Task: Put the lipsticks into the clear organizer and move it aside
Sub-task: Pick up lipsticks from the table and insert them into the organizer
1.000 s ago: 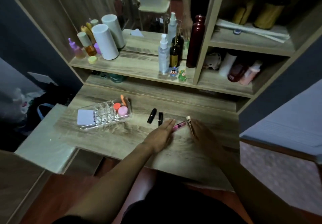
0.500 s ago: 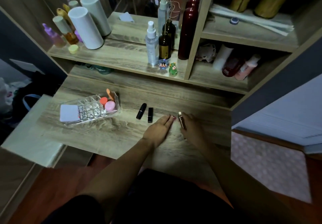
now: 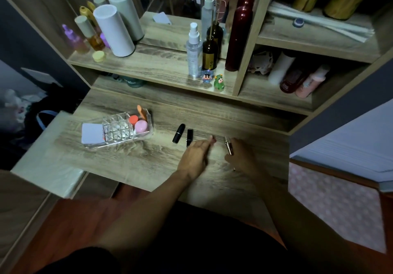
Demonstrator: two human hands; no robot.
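The clear organizer (image 3: 119, 130) stands on the desk (image 3: 131, 158) at the left, holding a white card, an orange sponge and a pink sponge. Two black lipsticks (image 3: 178, 133) (image 3: 189, 137) lie side by side to its right. My left hand (image 3: 195, 154) rests just right of them, its fingers over a pink lipstick (image 3: 214, 140) of which only the tip shows. My right hand (image 3: 242, 156) curls around a slim metallic lipstick (image 3: 228, 147), thumb over the tube, which lies low on the desk.
A shelf (image 3: 148, 65) behind the desk carries white cylinders (image 3: 113, 31), spray and dark bottles (image 3: 209, 50), a tall red bottle (image 3: 238, 37) and two small figurines (image 3: 219, 82). Cubbies at the right hold more bottles. A lower white ledge (image 3: 46, 167) juts out at the left.
The view has tilted and shifted. My left hand has slid over the pink lipstick, hiding most of it. My right hand has closed in on the metallic lipstick.
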